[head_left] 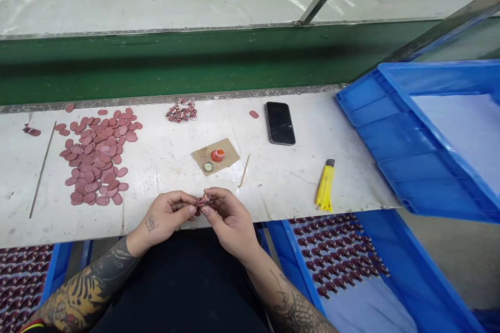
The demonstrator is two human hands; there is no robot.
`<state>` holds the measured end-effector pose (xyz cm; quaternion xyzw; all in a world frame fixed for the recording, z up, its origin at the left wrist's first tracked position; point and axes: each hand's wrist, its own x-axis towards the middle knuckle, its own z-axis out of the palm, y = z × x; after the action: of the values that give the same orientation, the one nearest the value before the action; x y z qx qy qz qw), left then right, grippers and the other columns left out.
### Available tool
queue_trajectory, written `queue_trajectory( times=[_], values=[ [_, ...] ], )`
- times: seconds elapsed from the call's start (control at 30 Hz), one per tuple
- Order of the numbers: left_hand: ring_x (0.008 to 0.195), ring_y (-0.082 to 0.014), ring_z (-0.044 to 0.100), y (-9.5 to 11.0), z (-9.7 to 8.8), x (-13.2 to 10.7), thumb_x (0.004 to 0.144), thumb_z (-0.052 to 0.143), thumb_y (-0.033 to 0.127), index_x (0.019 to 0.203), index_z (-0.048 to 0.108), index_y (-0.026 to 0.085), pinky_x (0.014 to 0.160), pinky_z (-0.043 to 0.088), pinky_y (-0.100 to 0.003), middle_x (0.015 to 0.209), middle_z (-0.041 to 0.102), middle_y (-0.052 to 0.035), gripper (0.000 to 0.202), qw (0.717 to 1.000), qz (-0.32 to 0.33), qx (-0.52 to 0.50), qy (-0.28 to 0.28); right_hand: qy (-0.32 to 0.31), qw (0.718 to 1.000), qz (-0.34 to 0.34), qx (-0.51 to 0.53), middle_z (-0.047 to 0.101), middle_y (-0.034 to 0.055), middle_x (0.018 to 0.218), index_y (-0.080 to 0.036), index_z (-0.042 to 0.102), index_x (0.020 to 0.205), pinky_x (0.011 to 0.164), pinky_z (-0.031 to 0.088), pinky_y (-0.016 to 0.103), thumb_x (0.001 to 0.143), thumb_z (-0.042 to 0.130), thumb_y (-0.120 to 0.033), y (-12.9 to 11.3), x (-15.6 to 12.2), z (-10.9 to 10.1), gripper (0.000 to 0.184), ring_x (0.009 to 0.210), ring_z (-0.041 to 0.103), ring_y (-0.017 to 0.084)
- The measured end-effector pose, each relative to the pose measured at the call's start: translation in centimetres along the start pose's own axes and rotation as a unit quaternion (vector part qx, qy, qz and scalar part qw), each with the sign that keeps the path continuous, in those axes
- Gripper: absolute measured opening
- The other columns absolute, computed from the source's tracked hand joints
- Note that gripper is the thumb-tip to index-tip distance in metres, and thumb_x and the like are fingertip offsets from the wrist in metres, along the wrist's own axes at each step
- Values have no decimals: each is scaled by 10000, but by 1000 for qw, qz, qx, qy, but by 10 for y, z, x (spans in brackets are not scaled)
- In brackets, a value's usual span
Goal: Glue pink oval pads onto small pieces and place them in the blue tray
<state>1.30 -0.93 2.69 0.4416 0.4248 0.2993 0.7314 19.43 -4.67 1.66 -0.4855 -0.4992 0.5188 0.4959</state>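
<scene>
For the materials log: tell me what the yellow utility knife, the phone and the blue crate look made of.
The knife: glossy moulded plastic, by its yellow sheen. The phone: probably glass, from its dark mirror-like face. The crate: ribbed moulded plastic.

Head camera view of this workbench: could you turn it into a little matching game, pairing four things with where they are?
Things:
1. Pink oval discs
2. Black smartphone
3. Yellow utility knife
4. Red cap

Places:
A. On a cardboard square
B. Spread in a loose pile toward the left of the white bench
C. Near the bench's front edge, toward the right
D. Near the bench's back edge, lying screen up

Right pairs: 1-B, 2-D, 3-C, 4-A.
</scene>
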Motion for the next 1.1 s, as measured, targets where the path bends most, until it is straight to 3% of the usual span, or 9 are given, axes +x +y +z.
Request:
queue_trajectory(
  times=[0.13, 0.4, 0.67, 0.87, 1.1],
  values=[
    [711, -129, 665, -4, -2, 4, 795, 797, 354, 883, 718, 128, 690, 566, -265, 895, 756, -83, 256, 1000, -7, -29, -4, -9, 998, -11, -58, 701, 46, 970, -257, 617, 1167, 827, 608, 347, 929, 638, -282, -4, 0, 0, 240, 887, 706, 180],
    [886, -193, 719, -9, -6, 3, 800, 800, 266, 1122, 690, 181, 766, 588, -296, 1025, 758, -95, 350, 993, -15, -118, -17, 11, 997, -43, -59, 707, 43, 1009, -293, 605, 1258, 825, 615, 347, 942, 629, -271, -13, -4, -1, 318, 894, 715, 180],
    [1003, -209, 694, -6, -1, -2, 768, 822, 268, 1008, 708, 192, 919, 557, -345, 1070, 734, -71, 277, 987, 36, -156, -13, 18, 990, -63, -123, 740, 40, 988, -291, 657, 1230, 771, 621, 340, 906, 691, -296, -20, -5, 0, 325, 794, 712, 180],
    [952, -176, 703, -11, -1, -1, 764, 822, 220, 994, 710, 196, 870, 576, -299, 1057, 734, -60, 257, 988, 61, -144, -15, 24, 986, -87, -139, 753, 31, 1010, -298, 662, 1222, 762, 618, 326, 898, 701, -263, -25, -4, 1, 328, 788, 715, 175],
    [946, -184, 704, -13, -3, 0, 753, 831, 216, 983, 706, 179, 865, 587, -318, 1079, 725, -77, 265, 989, 58, -137, -10, 17, 983, -89, -159, 755, 41, 1002, -281, 670, 1208, 743, 623, 336, 906, 686, -272, -27, -2, 2, 302, 789, 714, 181]
  ],
)
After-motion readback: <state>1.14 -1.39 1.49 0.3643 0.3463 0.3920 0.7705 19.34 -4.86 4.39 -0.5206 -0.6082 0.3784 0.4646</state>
